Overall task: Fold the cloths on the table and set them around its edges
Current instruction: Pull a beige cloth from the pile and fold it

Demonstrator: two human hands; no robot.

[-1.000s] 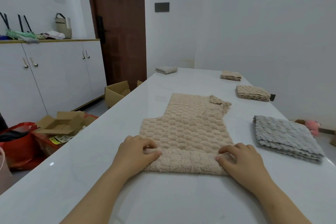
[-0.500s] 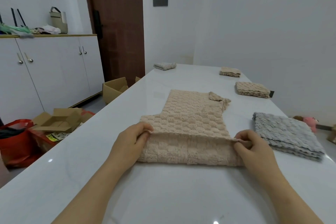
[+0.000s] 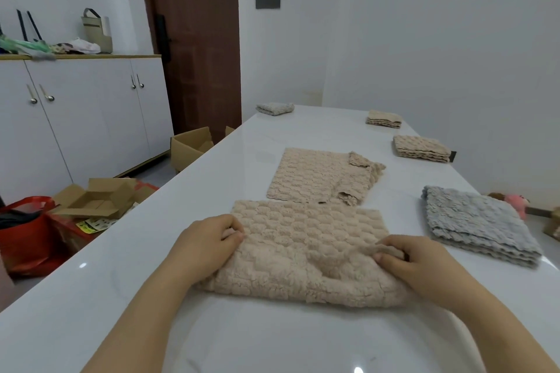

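Beige cloth (image 3: 306, 251), side edges pinched by left hand (image 3: 206, 244) and right hand (image 3: 424, 266).

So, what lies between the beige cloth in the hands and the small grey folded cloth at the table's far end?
A second beige cloth, spread flat with its right corners rumpled, then bare white table. The head view shows it.

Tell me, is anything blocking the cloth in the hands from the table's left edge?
Nothing visible. The left hand and right hand grip the beige cloth; only bare table lies between it and that edge. The grey folded cloth sits on the right.
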